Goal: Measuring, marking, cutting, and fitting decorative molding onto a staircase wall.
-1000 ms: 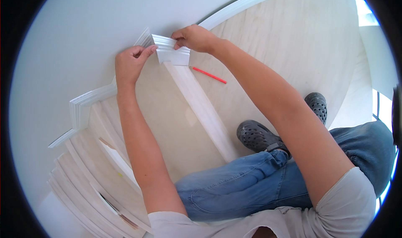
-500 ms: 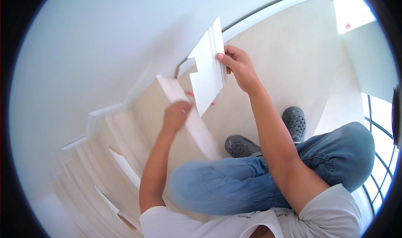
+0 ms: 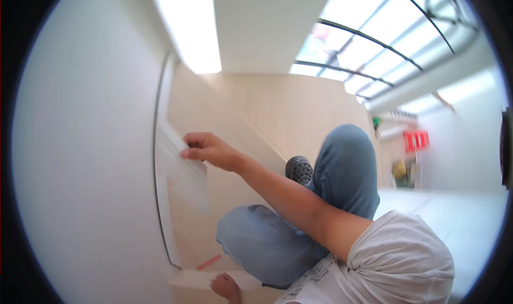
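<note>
My right hand (image 3: pixel 211 150) pinches the edge of a short white piece of skirting board (image 3: pixel 187 173) between thumb and fingers. The piece is blurred and held tilted in front of the white skirting (image 3: pixel 165 208) along the foot of the wall; whether they touch I cannot tell. Near the lower edge, by the lip of a stair step (image 3: pixel 195 278), my left hand (image 3: pixel 225 286) appears with its fingers curled in. It is blurred, and anything inside it is hidden. A red pencil-like stick (image 3: pixel 209 262) lies close to it.
The pale wall (image 3: pixel 96 143) rises on the left. My bent knees (image 3: pixel 256 240) and a grey clog (image 3: pixel 299 169) are over the beige floor (image 3: pixel 299 101). Black-framed panes (image 3: pixel 363 42) stand at the upper right, with a red crate (image 3: pixel 416 141) beyond.
My view has swung right, bringing the panes and crate into sight. My right hand still holds the skirting piece, now nearer the wall's skirting; my left hand appears lower in view.
</note>
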### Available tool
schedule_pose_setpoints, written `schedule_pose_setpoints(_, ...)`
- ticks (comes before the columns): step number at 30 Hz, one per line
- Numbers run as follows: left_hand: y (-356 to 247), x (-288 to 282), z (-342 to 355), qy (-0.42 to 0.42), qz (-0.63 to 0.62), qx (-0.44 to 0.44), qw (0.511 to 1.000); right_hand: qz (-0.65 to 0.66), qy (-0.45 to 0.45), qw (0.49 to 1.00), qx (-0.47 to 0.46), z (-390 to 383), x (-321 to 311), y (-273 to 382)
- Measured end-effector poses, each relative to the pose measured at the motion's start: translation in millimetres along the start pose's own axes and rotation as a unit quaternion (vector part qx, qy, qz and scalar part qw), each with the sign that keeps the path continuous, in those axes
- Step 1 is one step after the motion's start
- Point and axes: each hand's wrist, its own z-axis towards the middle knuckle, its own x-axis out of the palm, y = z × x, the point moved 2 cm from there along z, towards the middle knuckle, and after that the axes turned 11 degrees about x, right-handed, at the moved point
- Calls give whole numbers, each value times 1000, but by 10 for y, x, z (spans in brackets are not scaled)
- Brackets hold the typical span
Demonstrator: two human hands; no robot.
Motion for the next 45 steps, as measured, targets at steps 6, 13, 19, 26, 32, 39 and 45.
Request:
schedule_pose_setpoints(6, 271, 506, 362, 7, 97, 133, 986, -265, -206, 940, -65, -598, -1213, 951)
schedule_pose_setpoints(13, 346, 110, 1958, 182, 12, 272, 945, -316, -579, 745, -105, -1974, -2446, 1574)
schedule_pose_setpoints(19, -30, -434, 3192, 367, -37, 328, 870, -352, -855, 354, -139, -3436, -2664, 1982)
schedule_pose_setpoints(26, -1180, -720, 3956, 569, -100, 351, 737, -208, -908, 318, -179, -4779, -2514, 2033)
schedule_pose_setpoints(32, -2730, -1232, 4020, 723, -120, 350, 584, -104, -928, 341, -109, -5077, -2593, 1707)
schedule_pose_setpoints(39, -6084, -3894, 3651, 178, -55, 714, 675, -218, -764, 602, 75, -5278, -3040, 1323)
schedule_pose_setpoints(45, -8469, -4471, 1093, 21, 37, 903, 428, -191, -523, 823, 115, -5263, -4025, 1082)
